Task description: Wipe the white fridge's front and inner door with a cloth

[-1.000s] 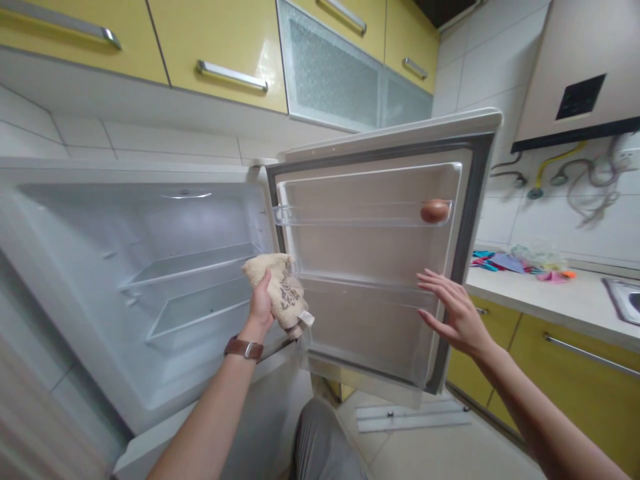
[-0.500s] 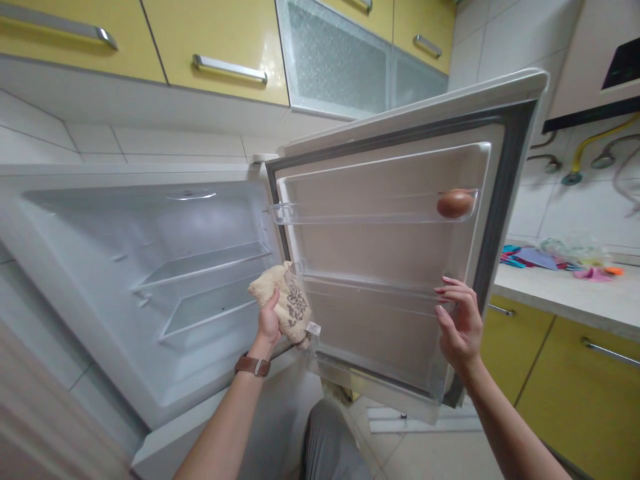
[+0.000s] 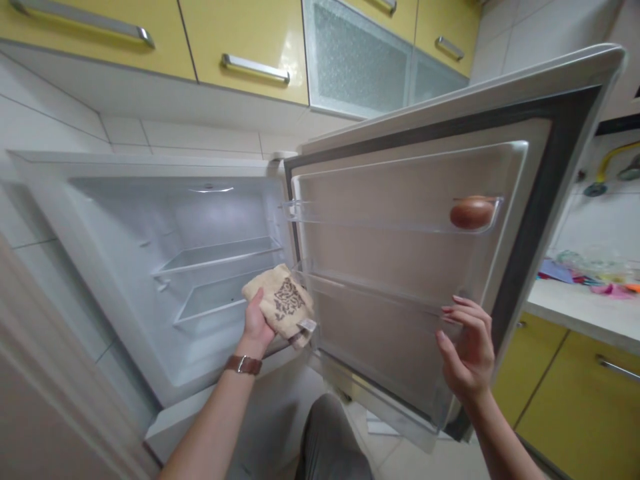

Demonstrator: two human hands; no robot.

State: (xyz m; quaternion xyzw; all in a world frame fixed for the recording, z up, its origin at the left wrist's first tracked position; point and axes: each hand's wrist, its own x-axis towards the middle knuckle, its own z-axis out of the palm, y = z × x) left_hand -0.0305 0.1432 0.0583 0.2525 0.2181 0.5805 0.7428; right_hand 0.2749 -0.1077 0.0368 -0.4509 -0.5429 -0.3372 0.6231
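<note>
My left hand [image 3: 256, 324] is closed on a folded beige towel [image 3: 280, 301] with a dark printed pattern and a white tag. The towel is held in front of the hinge side of the open fridge door [image 3: 380, 267]. My right hand [image 3: 467, 350] is raised by the door's inner face, near the free end of the clear middle door shelf [image 3: 370, 293]. Its fingers are curved and apart, with nothing visible between them. In the upper door shelf [image 3: 360, 219] sits a brown rounded thing like an egg [image 3: 473, 212], at the right end.
Left of the door, the fridge interior [image 3: 125, 267] shows two glass shelves. Yellow cabinets [image 3: 250, 40] hang above. At the right, a counter [image 3: 570, 300] bears colourful cloths and plastic wrap. My knee [image 3: 327, 433] is below the door.
My left hand has drawn the towel slightly left, and it now lies flatter. The door appears larger and further right as the view shifts. My right hand stays open beside the door.
</note>
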